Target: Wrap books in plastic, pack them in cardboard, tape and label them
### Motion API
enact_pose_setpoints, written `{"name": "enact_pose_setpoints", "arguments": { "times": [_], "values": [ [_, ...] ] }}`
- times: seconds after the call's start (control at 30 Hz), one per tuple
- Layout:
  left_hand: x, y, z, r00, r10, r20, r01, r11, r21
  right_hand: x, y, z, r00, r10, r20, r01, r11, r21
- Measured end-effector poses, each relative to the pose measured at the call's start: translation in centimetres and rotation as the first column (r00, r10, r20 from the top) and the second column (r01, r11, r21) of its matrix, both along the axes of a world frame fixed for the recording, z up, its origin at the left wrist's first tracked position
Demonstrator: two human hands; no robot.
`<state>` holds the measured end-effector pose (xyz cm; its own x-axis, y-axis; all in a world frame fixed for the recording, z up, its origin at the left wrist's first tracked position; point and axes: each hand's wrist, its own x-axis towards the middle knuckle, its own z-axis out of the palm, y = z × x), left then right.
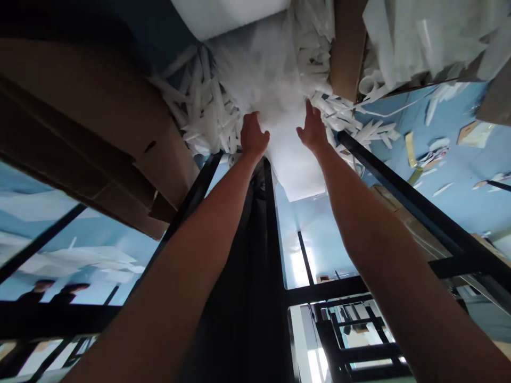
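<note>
A long, pale white sheet of thin, soft-looking material point(293, 154) lies between the person's two bare hands, over a litter of white scraps. Its upper stretch is hazy and greyish, faintly see-through in look and blurred; its lower stretch is brighter and more opaque, ending in a crisp, straight edge with a squared corner above the pale blue floor point(293, 215). Above it a smooth, bright white panel point(239, 16) overlaps it with a clean edge; whether the two are one piece cannot be told.

The left hand point(254, 135) is at one long side of the sheet, its fingers bent and its thumb jutting out over the white surface; whether it pinches the edge cannot be told. The right hand point(313, 127) is at the opposite side, spread, with its index finger extended and its thumb well apart from it; whether it touches the sheet is unclear.

Narrow white offcut strips point(207, 101) are heaped beside the left hand, next to a large brown cardboard box point(91, 106). More offcuts lie beside the right hand, near black metal bars point(399, 186).
</note>
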<state>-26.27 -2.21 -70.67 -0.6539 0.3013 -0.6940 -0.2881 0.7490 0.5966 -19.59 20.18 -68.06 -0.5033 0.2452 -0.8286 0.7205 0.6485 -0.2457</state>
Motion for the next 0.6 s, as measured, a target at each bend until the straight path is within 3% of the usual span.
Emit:
{"name": "enact_pose_setpoints", "arguments": {
  "times": [0.1, 0.2, 0.33, 0.4, 0.47, 0.6],
  "values": [
    [0.0, 0.3, -0.7, 0.992, -0.119, -0.031, 0.116, 0.99, -0.077, 0.4, -0.2, -0.5, 0.998, 0.064, -0.025, -0.063, 0.998, 0.024],
    [0.5, 0.1, -1.6, 0.986, -0.161, -0.039, 0.157, 0.983, -0.094, 0.7, -0.2, -0.3, 0.99, 0.121, -0.078, -0.118, 0.992, 0.031],
    [1.2, -0.6, -1.1, 0.976, -0.211, -0.05, 0.205, 0.974, -0.1, 0.3, -0.7, 2.0, 0.99, 0.13, -0.047, -0.123, 0.985, 0.124],
    [1.3, -0.8, 0.7, 0.972, -0.227, -0.06, 0.218, 0.967, -0.128, -0.3, -1.4, 4.5, 0.995, 0.102, 0.012, -0.103, 0.977, 0.187],
    [1.3, -0.7, 3.7, 0.968, -0.243, -0.056, 0.23, 0.957, -0.178, -1.2, -2.1, 7.8, 0.992, 0.111, 0.064, -0.123, 0.967, 0.223],
    [1.1, 0.2, 12.1, 0.962, -0.271, -0.038, 0.257, 0.941, -0.221, -3.0, -3.2, 15.8, 0.97, 0.223, 0.094, -0.236, 0.957, 0.17]
  ]
}}
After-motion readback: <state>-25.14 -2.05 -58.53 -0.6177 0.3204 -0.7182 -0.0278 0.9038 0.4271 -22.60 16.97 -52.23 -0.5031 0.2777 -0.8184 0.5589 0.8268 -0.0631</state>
